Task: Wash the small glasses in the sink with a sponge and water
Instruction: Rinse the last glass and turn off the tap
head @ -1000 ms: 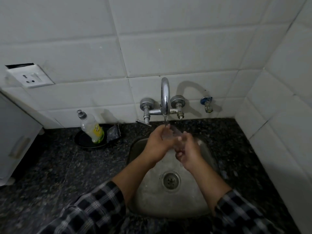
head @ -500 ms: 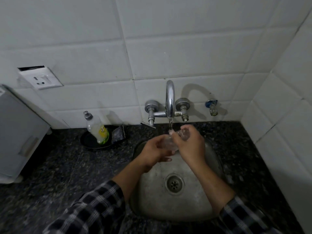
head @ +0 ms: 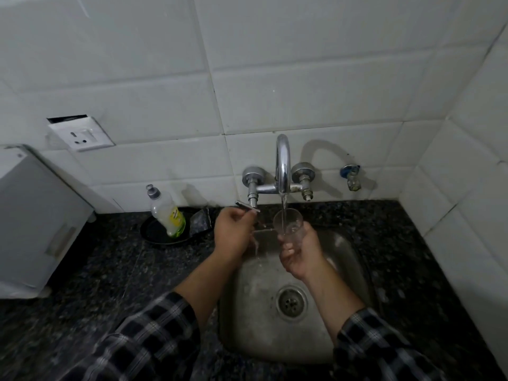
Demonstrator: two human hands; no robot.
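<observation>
My right hand (head: 301, 253) holds a small clear glass (head: 288, 222) upright under the chrome tap (head: 283, 166), and a thin stream of water runs into it. My left hand (head: 233, 232) is up at the left tap lever (head: 247, 209), fingers closed on its end. Both hands are over the back of the steel sink (head: 343, 259), whose drain (head: 291, 301) lies below them. A dark sponge (head: 201, 221) leans beside a soap bottle (head: 167, 214) on a black dish (head: 156, 233), left of the sink.
Dark speckled granite counter (head: 110, 270) surrounds the sink. A grey box-like appliance (head: 35, 224) stands at the far left. A wall socket (head: 81, 134) sits above it. A small blue valve (head: 350, 176) juts from the tiled wall right of the tap.
My left hand has let go of the glass and moved left up to the tap lever. The right hand now holds the glass alone, upright under the stream.
</observation>
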